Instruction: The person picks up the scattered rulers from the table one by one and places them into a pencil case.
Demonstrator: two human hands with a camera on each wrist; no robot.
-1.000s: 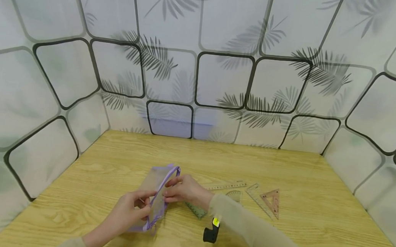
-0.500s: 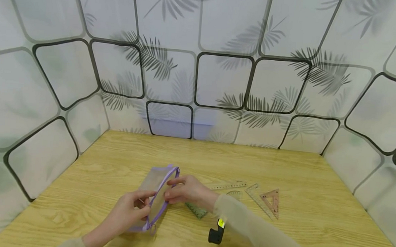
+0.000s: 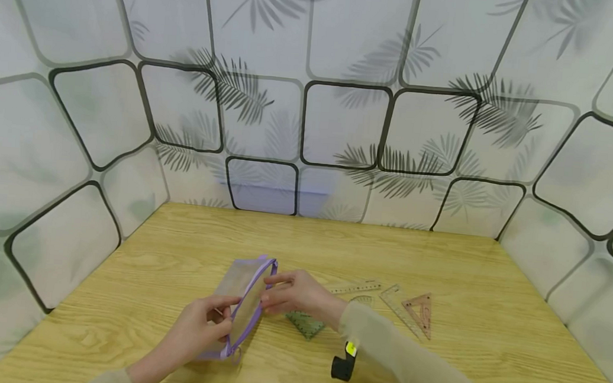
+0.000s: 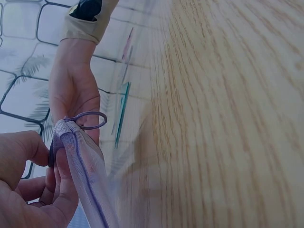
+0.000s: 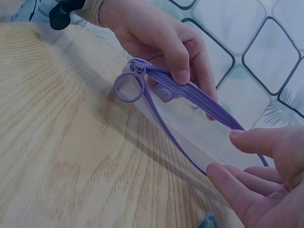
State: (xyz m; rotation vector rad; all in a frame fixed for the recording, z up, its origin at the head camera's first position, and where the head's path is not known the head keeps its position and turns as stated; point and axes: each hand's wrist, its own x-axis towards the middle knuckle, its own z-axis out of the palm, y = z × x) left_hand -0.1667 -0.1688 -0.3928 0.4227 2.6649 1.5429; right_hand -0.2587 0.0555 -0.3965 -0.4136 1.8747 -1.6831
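A translucent zip pouch [image 3: 236, 281] with purple edging stands on its side on the table, its zipped mouth gaping to the right. My left hand [image 3: 201, 329] pinches one zip edge between thumb and fingers; the right wrist view shows this left hand [image 5: 173, 52] too. My right hand [image 3: 299, 298] is at the mouth, its fingers [image 5: 232, 183] touching the other zip edge and its thumb held apart. A purple zip pull ring [image 5: 128, 88] hangs at the pouch's near corner. Nothing solid can be made out inside the pouch.
Right of the pouch lies a green set square [image 3: 306, 325], partly under my right hand. Beyond it are a clear ruler [image 3: 355, 287], a protractor [image 3: 363, 300], a clear set square [image 3: 399, 311] and a pink triangle [image 3: 419, 312]. Patterned walls [image 3: 343, 129] enclose the wooden table [image 3: 174, 253].
My right hand has drawn slightly to the right, and the pouch's mouth is spread a little wider. More of the green set square shows. My left hand has stayed in place.
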